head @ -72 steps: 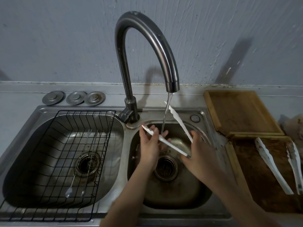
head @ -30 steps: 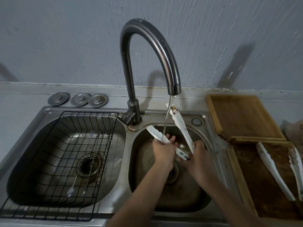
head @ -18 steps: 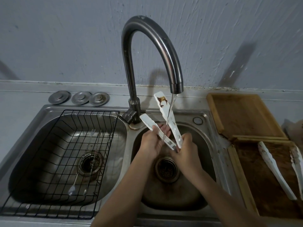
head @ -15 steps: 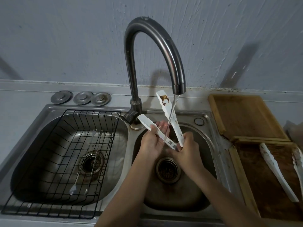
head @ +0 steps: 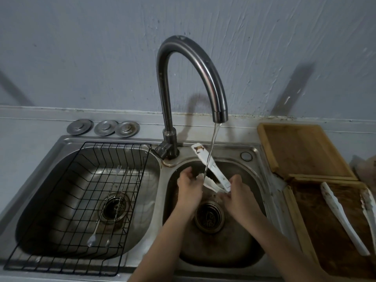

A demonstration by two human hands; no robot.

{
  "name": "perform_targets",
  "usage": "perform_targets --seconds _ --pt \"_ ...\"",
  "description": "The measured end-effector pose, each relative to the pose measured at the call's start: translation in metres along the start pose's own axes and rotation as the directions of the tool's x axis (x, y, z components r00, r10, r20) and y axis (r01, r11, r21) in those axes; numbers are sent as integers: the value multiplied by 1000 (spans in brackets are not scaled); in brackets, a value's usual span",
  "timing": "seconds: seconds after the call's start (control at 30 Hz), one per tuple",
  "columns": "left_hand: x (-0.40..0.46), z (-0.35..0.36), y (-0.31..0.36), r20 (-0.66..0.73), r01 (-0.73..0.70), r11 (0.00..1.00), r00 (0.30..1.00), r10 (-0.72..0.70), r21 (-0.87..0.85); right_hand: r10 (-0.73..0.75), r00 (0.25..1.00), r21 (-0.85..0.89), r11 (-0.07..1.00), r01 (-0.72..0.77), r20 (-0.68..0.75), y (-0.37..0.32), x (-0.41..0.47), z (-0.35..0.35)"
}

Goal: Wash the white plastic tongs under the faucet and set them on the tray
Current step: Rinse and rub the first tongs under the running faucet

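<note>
White plastic tongs point(head: 211, 166) are over the right sink basin, under the running stream from the curved faucet point(head: 195, 78). One arm points up and back and carries a brown stain near its tip. My right hand point(head: 237, 195) grips the hinge end. My left hand point(head: 189, 186) is closed around the lower arm, most of which it hides. To the right lies a wooden tray point(head: 293, 216) holding another pair of white tongs point(head: 341, 216).
A black wire rack point(head: 67, 210) sits in the left basin with two long metal utensils point(head: 109, 208) in it. Three metal drain covers point(head: 103, 128) lie behind the sink. A second wooden tray point(head: 301, 147) sits behind the first one.
The tongs have come lower in the basin, and my left hand has slid over the lower arm, covering it. Water still runs over the upper arm.
</note>
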State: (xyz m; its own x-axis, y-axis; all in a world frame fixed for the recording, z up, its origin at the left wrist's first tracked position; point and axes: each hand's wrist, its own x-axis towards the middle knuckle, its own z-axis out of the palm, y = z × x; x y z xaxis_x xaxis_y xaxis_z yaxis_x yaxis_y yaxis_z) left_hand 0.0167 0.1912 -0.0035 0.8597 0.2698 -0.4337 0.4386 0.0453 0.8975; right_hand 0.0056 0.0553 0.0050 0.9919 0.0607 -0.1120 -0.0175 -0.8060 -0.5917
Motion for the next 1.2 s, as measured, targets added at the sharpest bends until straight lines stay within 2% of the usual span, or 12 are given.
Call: perform_targets --seconds 0.07,0.1,0.17,0.3,0.4,0.53,0.67,0.8,0.9,1.0,1.13,1.2 --pt "-12 3 2 218 27 968 976 29 -249 -43 999 -70 997 45 25 -5 1 -1" --pt "-17 5 3 288 59 951 957 33 -302 -58 998 -80 995 61 40 -8 1 -1" --pt "-18 7 2 275 69 948 961 20 -310 -88 992 -66 993 94 88 -14 0 -2" --pt "-11 -3 -1 197 118 914 979 -43 -388 -207 934 47 978 202 293 -19 1 -9" --pt "-7 -12 2 203 158 854 977 -63 -496 -212 945 113 975 189 248 -21 6 -13" --pt "-12 -10 8 198 131 923 978 -61 -361 -147 979 46 989 141 139 -27 7 -9" --pt "-16 -6 7 246 126 961 967 -64 -246 -145 989 -165 976 142 -6 -27 11 -11" --pt "-21 -3 4 274 157 962 957 -93 -222 -195 981 -4 981 195 -15 -35 21 -10" --pt "-25 -3 6 264 191 953 956 -126 -236 -252 968 -1 968 252 -12 -44 23 -7" --pt "-27 -5 7 250 161 968 962 -111 -190 -294 954 -13 955 295 60 -47 23 1" --pt "-29 -9 6 273 134 981 958 -92 -140 -62 995 195 980 45 84 -40 34 6" --pt "-31 -10 7 288 155 981 951 -115 -118 -47 992 236 972 17 120 -36 38 5"
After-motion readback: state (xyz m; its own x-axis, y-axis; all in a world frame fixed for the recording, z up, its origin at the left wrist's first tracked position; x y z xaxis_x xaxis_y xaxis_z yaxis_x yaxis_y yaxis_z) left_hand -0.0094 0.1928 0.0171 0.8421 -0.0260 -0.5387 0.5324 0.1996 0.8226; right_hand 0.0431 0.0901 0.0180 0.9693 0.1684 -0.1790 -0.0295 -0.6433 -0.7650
